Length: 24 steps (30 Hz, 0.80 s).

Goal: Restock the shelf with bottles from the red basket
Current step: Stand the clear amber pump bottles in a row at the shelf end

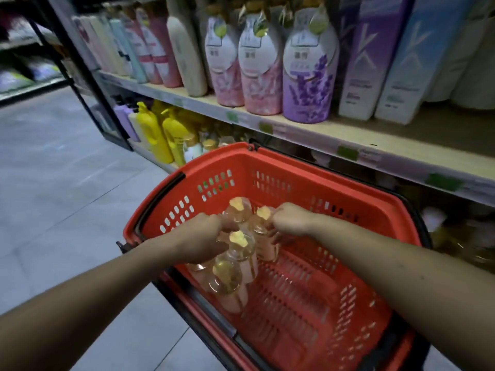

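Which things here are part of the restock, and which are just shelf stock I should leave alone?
Part of the job:
- red basket
- gold-capped clear bottles standing in it
- left hand and right hand, both reaching among the bottle tops
- shelf

Just there:
- lavender pouch and pink pouches
- yellow pump bottles on the lower shelf
- tall purple box

The basket (270, 167) is looking like perforated red plastic, the bottles (242, 253) clear and glossy, the shelf (308, 127) pale matt wood, the floor (53, 170) smooth tile.

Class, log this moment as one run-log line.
stage: picking | left hand: grips bottle | right hand: grips bottle | bottles: in red basket
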Each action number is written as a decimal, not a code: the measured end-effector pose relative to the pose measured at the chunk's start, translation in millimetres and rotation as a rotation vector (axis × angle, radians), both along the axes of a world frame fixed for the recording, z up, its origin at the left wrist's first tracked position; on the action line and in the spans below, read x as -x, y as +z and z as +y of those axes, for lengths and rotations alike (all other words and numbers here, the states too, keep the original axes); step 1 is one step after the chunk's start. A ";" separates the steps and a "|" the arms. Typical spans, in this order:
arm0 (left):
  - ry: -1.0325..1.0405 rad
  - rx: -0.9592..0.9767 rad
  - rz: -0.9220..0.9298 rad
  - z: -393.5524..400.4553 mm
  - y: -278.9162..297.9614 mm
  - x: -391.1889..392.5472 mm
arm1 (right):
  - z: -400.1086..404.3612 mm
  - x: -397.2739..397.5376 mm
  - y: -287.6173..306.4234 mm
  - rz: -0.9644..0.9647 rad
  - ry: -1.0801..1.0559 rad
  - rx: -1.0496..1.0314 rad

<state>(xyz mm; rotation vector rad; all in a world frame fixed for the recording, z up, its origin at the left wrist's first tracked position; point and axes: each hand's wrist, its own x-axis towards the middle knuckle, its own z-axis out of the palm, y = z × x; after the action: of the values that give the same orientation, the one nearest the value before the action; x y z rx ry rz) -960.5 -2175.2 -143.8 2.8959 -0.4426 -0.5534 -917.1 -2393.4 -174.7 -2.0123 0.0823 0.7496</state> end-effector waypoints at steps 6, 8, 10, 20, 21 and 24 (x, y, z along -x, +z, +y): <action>-0.110 -0.173 0.120 -17.4 -32.6 -35.9 | 25.4 -3.9 -62.9 0.251 0.059 0.146; -0.125 -0.181 0.154 -20.1 -39.9 -44.9 | 28.8 -3.6 -76.8 0.267 0.057 0.142; -0.137 -0.170 0.187 -19.5 -46.8 -50.1 | 31.7 -5.5 -87.9 0.287 0.035 0.137; -0.124 -0.185 0.089 -24.9 -72.1 -47.5 | 53.2 -6.5 -155.8 0.606 -0.404 -0.170; -0.142 -0.212 0.061 -26.0 -72.7 -47.3 | 54.0 -5.5 -161.2 0.626 -0.432 -0.197; -0.176 -0.275 0.034 -28.4 -72.1 -46.5 | 56.1 -8.3 -170.8 0.667 -0.472 -0.258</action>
<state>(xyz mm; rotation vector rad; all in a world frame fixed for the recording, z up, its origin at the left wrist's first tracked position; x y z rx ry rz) -914.0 -2203.6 -215.9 3.1196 -0.6704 -0.7432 -908.8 -2337.3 -345.5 -1.3526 0.7776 1.0234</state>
